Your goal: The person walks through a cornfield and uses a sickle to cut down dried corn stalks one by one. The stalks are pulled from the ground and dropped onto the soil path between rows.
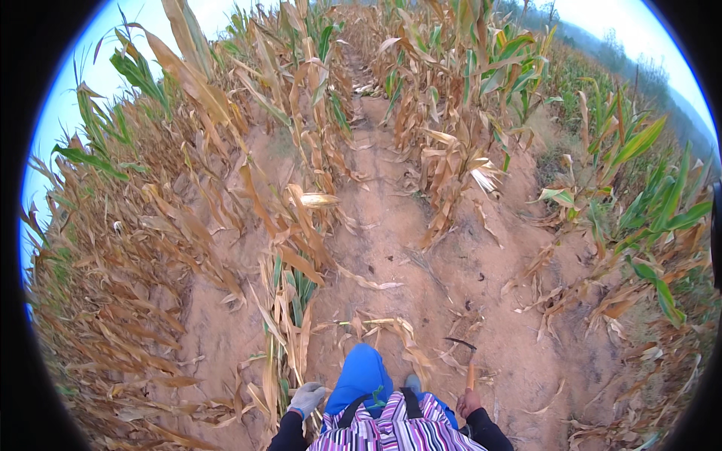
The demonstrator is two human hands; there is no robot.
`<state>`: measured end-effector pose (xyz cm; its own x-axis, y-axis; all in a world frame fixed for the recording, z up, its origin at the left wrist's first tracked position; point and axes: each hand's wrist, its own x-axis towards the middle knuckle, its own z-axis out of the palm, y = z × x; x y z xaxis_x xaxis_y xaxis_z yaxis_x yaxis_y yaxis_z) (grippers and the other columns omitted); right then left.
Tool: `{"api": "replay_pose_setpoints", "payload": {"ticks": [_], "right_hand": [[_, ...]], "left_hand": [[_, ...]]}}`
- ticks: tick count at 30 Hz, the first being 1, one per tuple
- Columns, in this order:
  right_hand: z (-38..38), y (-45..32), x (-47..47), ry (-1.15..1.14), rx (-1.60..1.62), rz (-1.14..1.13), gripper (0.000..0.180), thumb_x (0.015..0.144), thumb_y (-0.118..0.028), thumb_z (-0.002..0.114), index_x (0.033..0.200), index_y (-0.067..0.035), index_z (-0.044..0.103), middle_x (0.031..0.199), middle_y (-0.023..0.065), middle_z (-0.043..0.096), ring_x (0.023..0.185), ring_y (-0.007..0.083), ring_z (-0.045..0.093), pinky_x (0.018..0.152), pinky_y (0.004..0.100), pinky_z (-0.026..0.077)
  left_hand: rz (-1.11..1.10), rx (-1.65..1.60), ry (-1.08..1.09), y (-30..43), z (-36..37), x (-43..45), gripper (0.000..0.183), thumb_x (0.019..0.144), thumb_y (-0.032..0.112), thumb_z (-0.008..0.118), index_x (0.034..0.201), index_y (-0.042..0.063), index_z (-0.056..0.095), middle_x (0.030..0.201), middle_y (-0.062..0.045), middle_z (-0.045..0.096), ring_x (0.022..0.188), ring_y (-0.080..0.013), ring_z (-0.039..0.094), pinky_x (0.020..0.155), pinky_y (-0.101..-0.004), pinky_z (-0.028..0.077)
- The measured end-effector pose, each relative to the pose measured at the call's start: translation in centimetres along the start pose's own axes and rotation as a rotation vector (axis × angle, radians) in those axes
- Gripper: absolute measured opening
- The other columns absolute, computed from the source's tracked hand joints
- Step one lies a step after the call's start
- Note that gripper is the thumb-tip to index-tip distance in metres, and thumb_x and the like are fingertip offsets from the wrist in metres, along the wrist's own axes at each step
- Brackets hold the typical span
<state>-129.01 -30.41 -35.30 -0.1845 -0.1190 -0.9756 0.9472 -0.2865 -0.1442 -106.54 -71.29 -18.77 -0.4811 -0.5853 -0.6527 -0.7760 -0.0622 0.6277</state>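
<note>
Bare, my right hand (469, 403) grips the orange-brown wooden handle of a sickle (470, 372). Its thin, dark curved blade points left, over the soil. On the other side, my left hand (308, 398) wears a pale work glove and is just right of a bundle of dry and green maize stalks (284, 327). Whether its curled fingers hold a stalk I cannot tell. Between my hands are my blue trouser leg (361, 375) and a striped bag or apron with dark straps (389, 428). A cut maize stalk (372, 322) lies across the soil ahead of my knee.
Rows of standing dry maize plants (310, 124) flank a bare-soil path (372, 208). One ear in its husk (317, 200) juts out at left, and an opened pale husk (485, 176) hangs at right. Greener maize (660, 208) leans in from the right.
</note>
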Motion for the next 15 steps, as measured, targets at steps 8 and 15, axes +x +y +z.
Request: {"api": "replay_pose_setpoints", "payload": {"ticks": [8,15], "right_hand": [[-2.3,0.4,0.9,0.084,-0.341,0.067,0.024,0.091,-0.036,0.035,0.084,-0.013,0.041,0.044,0.0013,0.034,0.031,0.0135,0.031,0.027,0.0266,0.024],[-1.4,-1.6,2.5,0.172,-0.464,0.113,0.024,0.090,-0.035,0.037,0.083,-0.012,0.041,0.045,0.0024,0.035,0.032,0.0148,0.033,0.028,0.0273,0.026]], "left_hand": [[0.034,0.301,-0.183,-4.7,2.0,4.7,0.048,0.080,0.043,0.052,0.092,-0.003,0.062,0.083,-0.014,0.063,0.078,-0.0216,0.060,0.072,-0.0287,0.044],[-0.076,0.304,0.134,-4.8,-1.8,13.8,0.051,0.070,0.040,0.061,0.099,-0.002,0.060,0.095,-0.018,0.062,0.092,-0.0278,0.058,0.080,-0.0332,0.044]]}}
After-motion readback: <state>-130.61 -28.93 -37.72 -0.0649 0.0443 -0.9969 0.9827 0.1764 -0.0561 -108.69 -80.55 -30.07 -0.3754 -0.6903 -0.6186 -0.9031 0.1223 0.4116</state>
